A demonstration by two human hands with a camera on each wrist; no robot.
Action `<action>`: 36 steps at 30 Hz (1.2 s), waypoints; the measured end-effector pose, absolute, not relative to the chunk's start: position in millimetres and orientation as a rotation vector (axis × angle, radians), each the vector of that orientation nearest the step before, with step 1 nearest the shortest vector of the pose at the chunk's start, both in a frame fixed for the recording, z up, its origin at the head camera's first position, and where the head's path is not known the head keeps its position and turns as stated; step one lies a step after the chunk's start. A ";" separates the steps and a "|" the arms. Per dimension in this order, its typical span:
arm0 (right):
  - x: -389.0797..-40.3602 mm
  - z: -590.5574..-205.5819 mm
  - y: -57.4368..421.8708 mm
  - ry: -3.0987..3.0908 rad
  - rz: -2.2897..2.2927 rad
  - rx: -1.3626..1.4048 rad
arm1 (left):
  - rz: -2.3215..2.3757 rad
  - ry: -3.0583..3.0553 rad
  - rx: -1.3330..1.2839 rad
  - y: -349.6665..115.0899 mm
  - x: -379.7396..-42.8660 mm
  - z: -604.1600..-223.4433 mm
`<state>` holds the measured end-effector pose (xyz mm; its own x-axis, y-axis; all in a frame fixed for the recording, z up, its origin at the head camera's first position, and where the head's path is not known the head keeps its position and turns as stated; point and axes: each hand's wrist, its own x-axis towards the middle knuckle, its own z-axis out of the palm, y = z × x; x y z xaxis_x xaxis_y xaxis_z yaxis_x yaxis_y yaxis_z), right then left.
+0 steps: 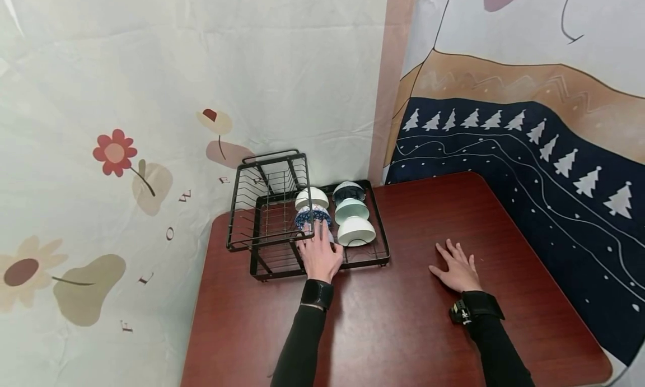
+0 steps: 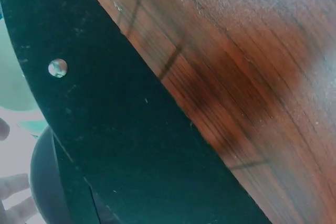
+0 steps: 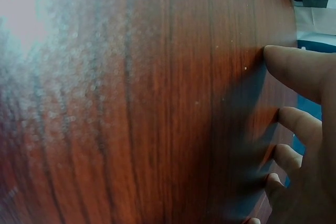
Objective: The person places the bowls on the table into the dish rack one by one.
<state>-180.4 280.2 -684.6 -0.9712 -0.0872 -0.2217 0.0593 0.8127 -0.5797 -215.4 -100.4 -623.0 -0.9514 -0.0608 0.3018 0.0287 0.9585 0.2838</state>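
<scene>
My left hand [image 1: 320,255] reaches into the black wire rack [image 1: 262,274], fingers over the front of the left row of bowls. Just beyond the fingertips is a blue patterned bowl [image 1: 307,216], with a white bowl [image 1: 312,196] behind it. Something pale shows partly under this hand; whether the fingers grip it is hidden. The right row has a white bowl [image 1: 356,231] in front, a pale green bowl [image 1: 351,210], and a dark-banded bowl [image 1: 349,192] at the back. My right hand [image 1: 457,268] rests on the table with fingers spread, holding nothing.
A raised wire basket [image 1: 269,180] overhangs the rack's left part, its frame close above the left hand. The reddish-brown table [image 1: 403,325] meets printed cloth [image 1: 302,84] at the back and left. Dark cloth with white trees [image 1: 504,146] hangs along the right.
</scene>
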 end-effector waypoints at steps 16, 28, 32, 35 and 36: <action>-177.8 -685.2 282.0 2.767 -0.910 -0.026 | -0.283 -2.527 -0.377 -117.1 -165.3 -623.3; -176.9 -684.3 280.1 2.775 -0.908 -0.024 | -0.299 -2.410 -0.471 -169.3 -105.1 -646.2; -177.6 -686.2 280.4 2.764 -0.911 -0.026 | -0.328 -2.439 -0.415 -191.9 -92.8 -653.0; -177.6 -687.3 281.0 2.769 -0.910 -0.032 | -0.330 -2.500 -0.351 -206.9 -85.3 -656.0; -177.6 -687.6 281.1 2.771 -0.913 -0.032 | -0.328 -2.530 -0.327 -211.2 -83.0 -656.6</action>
